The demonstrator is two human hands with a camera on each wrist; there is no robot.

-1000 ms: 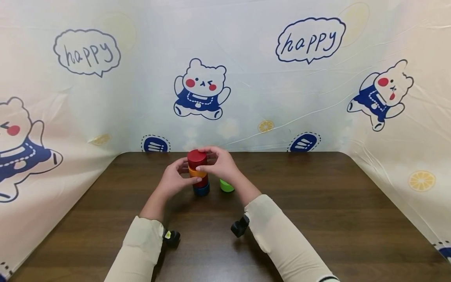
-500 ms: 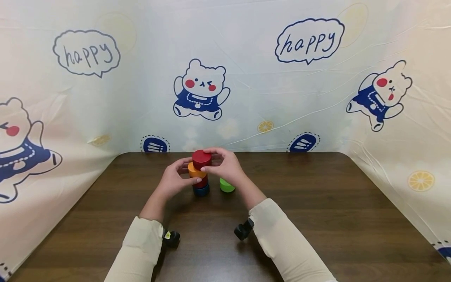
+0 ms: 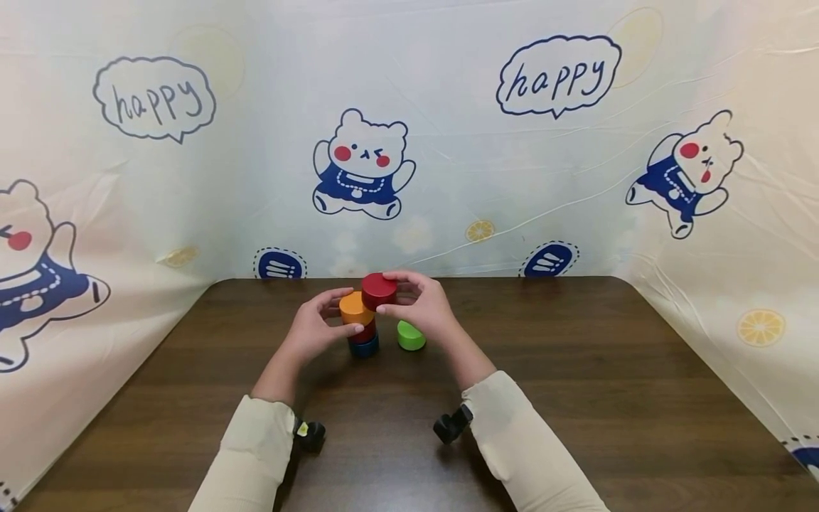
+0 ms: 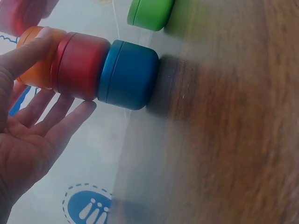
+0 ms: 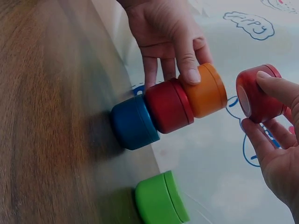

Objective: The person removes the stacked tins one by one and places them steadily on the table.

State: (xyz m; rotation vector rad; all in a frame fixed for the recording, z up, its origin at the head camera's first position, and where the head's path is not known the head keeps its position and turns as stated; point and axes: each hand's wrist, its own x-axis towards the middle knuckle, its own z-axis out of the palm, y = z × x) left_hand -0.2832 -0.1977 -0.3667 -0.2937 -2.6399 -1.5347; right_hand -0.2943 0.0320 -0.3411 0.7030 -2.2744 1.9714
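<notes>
A stack of small round lidded tins stands on the table. At its bottom is a blue tin point(image 5: 133, 123), then a red tin point(image 5: 167, 107), with an orange tin point(image 3: 354, 307) on top. My left hand point(image 3: 312, 331) holds the stack from the left, its thumb on the orange tin and its fingers behind, by the lower red one. Just right of the stack's top, my right hand point(image 3: 430, 307) grips a second red tin point(image 3: 379, 291) between thumb and fingers. In the right wrist view that tin is apart from the orange one, its pale underside showing.
A green tin point(image 3: 411, 337) stands on the wooden table point(image 3: 563, 398), to the right of the stack and beneath the right hand. Behind the table's far edge hangs a printed cloth point(image 3: 448, 142) with bears and "happy" bubbles. Small black cameras sit at both wrists.
The right hand has moved the upper red tin rightward, from over the orange tin to beside the stack's top, uncovering the orange lid. My left hand stays on the stack.
</notes>
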